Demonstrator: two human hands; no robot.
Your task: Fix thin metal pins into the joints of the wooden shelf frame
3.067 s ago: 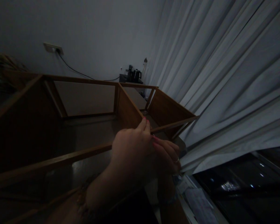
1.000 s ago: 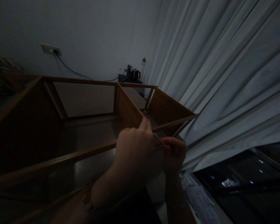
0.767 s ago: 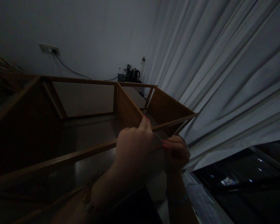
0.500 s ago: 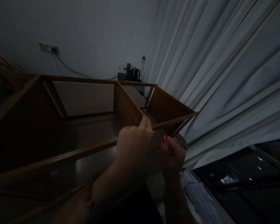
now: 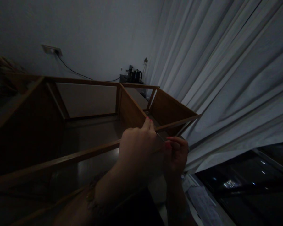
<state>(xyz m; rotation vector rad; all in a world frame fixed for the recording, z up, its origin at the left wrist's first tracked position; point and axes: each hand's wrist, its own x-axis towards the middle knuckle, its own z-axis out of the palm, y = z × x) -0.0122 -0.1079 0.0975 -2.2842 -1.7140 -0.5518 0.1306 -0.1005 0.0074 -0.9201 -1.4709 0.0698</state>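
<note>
My left hand (image 5: 138, 142) is closed over the front top rail of a wooden cabinet frame (image 5: 85, 156), where the middle partition (image 5: 132, 105) meets it. Its fingertips, with red nails, rest on the partition's top edge. To its right, my right hand (image 5: 176, 153) pinches a thin metal tool like a hex key (image 5: 160, 137) between thumb and fingers. The shaft points up and left at the front of that joint. Its tip lies beside my left fingers, and the part inside my right hand is hidden.
A long white curtain (image 5: 217, 72) hangs close on the right. Printed sheets (image 5: 202, 201) lie low at the right. A black kettle (image 5: 137, 74) stands behind the frame, and a cord runs from the wall socket (image 5: 51, 50). Dried stalks (image 5: 7, 69) are at far left.
The fingers of my right hand have opened slightly and shifted their pinch on the tool. My left hand stays on the joint. The view has tilted a little.
</note>
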